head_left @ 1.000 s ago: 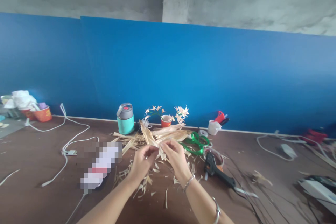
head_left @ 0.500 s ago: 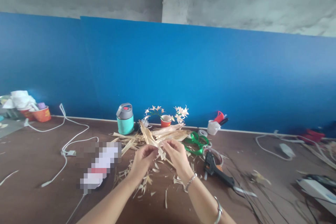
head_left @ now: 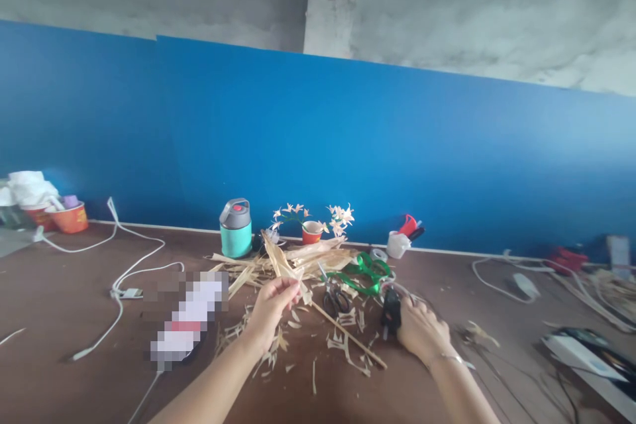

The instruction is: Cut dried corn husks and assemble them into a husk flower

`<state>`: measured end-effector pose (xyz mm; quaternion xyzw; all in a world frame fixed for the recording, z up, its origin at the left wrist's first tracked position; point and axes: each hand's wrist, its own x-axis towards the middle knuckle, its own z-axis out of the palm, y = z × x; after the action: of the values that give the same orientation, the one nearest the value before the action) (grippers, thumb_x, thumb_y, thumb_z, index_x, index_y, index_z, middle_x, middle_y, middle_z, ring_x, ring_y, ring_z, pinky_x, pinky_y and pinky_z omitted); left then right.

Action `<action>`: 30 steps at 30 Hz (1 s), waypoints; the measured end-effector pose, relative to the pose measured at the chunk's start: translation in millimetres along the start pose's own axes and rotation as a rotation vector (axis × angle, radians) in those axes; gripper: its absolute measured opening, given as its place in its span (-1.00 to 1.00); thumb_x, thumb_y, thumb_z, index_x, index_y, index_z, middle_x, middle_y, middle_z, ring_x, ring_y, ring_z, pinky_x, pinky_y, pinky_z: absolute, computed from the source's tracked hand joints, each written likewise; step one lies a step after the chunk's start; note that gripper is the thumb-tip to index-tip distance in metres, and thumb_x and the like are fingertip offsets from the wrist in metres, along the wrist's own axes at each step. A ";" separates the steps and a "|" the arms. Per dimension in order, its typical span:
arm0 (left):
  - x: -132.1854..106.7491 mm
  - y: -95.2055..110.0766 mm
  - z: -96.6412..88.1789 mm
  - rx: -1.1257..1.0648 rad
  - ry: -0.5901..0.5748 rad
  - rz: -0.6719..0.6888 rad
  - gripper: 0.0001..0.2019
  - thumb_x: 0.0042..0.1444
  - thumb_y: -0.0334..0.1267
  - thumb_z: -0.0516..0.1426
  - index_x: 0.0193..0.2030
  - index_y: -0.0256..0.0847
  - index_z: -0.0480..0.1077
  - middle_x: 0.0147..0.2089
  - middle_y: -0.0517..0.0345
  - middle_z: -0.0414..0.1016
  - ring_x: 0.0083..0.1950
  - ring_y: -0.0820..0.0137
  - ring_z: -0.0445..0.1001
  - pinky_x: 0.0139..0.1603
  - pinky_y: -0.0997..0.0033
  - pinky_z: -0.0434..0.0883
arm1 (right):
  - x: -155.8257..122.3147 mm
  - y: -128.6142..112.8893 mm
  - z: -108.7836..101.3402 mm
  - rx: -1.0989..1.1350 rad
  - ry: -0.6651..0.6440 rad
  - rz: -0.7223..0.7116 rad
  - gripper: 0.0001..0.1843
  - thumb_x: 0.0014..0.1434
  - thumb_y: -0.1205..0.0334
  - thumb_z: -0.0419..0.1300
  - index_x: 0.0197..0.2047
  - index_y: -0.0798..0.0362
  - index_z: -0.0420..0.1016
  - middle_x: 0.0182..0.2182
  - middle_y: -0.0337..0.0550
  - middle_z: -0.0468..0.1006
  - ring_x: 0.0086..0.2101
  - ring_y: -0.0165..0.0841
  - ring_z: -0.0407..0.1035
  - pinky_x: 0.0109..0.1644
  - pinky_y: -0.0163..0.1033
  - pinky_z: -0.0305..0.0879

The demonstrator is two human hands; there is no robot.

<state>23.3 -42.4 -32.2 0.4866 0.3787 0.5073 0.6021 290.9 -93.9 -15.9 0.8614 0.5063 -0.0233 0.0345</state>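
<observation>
My left hand [head_left: 273, 308] is closed in a pinch, with the tip of a small pale piece of dried husk [head_left: 300, 275] showing at its fingertips. To the right, my right hand [head_left: 423, 330] is closed over the handle of a black hot glue gun [head_left: 391, 311] lying on the table; the handle is mostly hidden by the hand. Between the hands lie black-handled scissors [head_left: 336, 299] and a thin stick [head_left: 350, 336]. Behind them is a heap of dried husks [head_left: 318, 254], and trimmed scraps [head_left: 342, 344] are scattered nearer.
A turquoise flask [head_left: 236, 238] and a red paper cup [head_left: 312, 233] with pale flower sprays [head_left: 340, 215] stand at the back. Green ribbon [head_left: 368, 271] lies near the glue gun. White cables [head_left: 142, 268] run across the left, beside a blurred-out object [head_left: 189, 321].
My right hand has left the husk piece and moved right onto the glue gun. My left hand stays in place, pinching. The scissors and stick now show.
</observation>
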 end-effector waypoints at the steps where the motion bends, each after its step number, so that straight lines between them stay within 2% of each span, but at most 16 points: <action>1: -0.4 0.3 0.7 -0.016 -0.002 -0.002 -0.75 -0.13 -0.10 0.23 -0.48 -0.27 0.40 -0.54 0.20 0.37 -0.52 0.50 0.27 -0.46 0.51 0.22 | -1.9 1.1 3.9 -0.018 -0.005 -0.003 -0.58 0.02 0.42 0.03 0.00 0.20 0.34 -0.04 0.25 0.39 -0.01 -0.02 0.31 -0.05 -0.01 0.17; 6: -2.2 2.5 2.2 -0.085 0.008 0.000 -0.77 -0.17 -0.14 0.26 -0.49 -0.28 0.41 -0.54 0.20 0.39 -0.50 0.50 0.30 -0.42 0.49 0.24 | -3.2 4.7 7.4 0.014 0.023 -0.028 -0.60 -0.01 0.45 0.03 -0.05 0.15 0.34 -0.09 0.20 0.43 -0.03 -0.03 0.31 -0.07 0.01 0.17; 11: -1.0 0.9 2.2 -0.119 0.027 -0.015 -0.79 -0.18 -0.18 0.27 -0.49 -0.29 0.41 -0.54 0.20 0.40 -0.49 0.50 0.32 -0.40 0.49 0.26 | -2.1 2.5 -7.6 0.256 0.258 -0.052 -0.68 0.02 0.31 0.03 -0.12 0.14 0.37 -0.23 0.14 0.47 -0.18 -0.04 0.38 -0.20 -0.08 0.23; 14: -0.6 -0.9 1.8 -0.135 0.024 -0.037 -0.79 -0.16 -0.18 0.26 -0.50 -0.29 0.39 -0.53 0.20 0.40 -0.47 0.50 0.34 -0.39 0.50 0.28 | -8.9 -17.3 -11.8 0.641 0.370 -0.285 -0.78 0.05 0.18 0.07 -0.27 0.07 0.43 -0.40 -0.04 0.51 -0.37 -0.19 0.39 -0.30 -0.20 0.25; 16: -0.7 -1.2 1.5 -0.126 0.024 -0.048 -0.77 -0.16 -0.16 0.26 -0.50 -0.28 0.38 -0.53 0.21 0.39 -0.47 0.49 0.35 -0.40 0.50 0.28 | -16.2 -38.2 -8.9 0.898 0.362 -0.432 -0.77 0.01 0.08 0.14 -0.34 0.05 0.46 -0.54 -0.14 0.49 -0.48 -0.25 0.36 -0.36 -0.22 0.25; 19: -0.6 -1.5 0.8 -0.088 0.042 -0.039 -0.76 -0.16 -0.14 0.26 -0.49 -0.28 0.38 -0.54 0.20 0.40 -0.52 0.51 0.33 -0.47 0.52 0.26 | -26.8 -70.5 1.2 1.124 0.308 -0.552 -0.75 -0.04 0.07 0.22 -0.35 0.06 0.49 -0.53 -0.15 0.50 -0.46 -0.27 0.35 -0.36 -0.24 0.27; 21: 0.1 -2.5 0.5 -0.059 0.057 -0.034 -0.77 -0.15 -0.15 0.25 -0.49 -0.29 0.38 -0.55 0.19 0.40 -0.55 0.54 0.29 -0.52 0.54 0.23 | -31.4 -85.9 8.7 1.133 0.286 -0.650 -0.76 -0.03 0.08 0.21 -0.35 0.07 0.50 -0.48 -0.14 0.52 -0.43 -0.29 0.36 -0.33 -0.26 0.30; 24: 1.2 -5.1 0.8 -0.055 0.073 -0.047 -0.79 -0.15 -0.18 0.25 -0.51 -0.29 0.38 -0.57 0.19 0.40 -0.56 0.55 0.29 -0.53 0.56 0.23 | -33.8 -96.1 18.2 1.063 0.298 -0.724 -0.82 0.04 0.15 0.15 -0.34 0.07 0.50 -0.42 -0.13 0.52 -0.39 -0.31 0.37 -0.29 -0.28 0.30; 30: 1.1 -8.8 1.9 -0.113 0.082 -0.067 -0.81 -0.17 -0.20 0.27 -0.48 -0.28 0.42 -0.53 0.21 0.45 -0.48 0.52 0.39 -0.39 0.56 0.32 | -32.6 -94.5 26.8 0.955 0.302 -0.722 -0.88 0.03 0.22 0.15 -0.47 0.06 0.43 -0.48 -0.16 0.48 -0.44 -0.33 0.36 -0.35 -0.30 0.29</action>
<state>27.4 -41.8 -40.3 0.4177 0.3900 0.5270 0.6290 192.3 -78.7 -43.6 0.5497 0.6987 -0.1355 -0.4373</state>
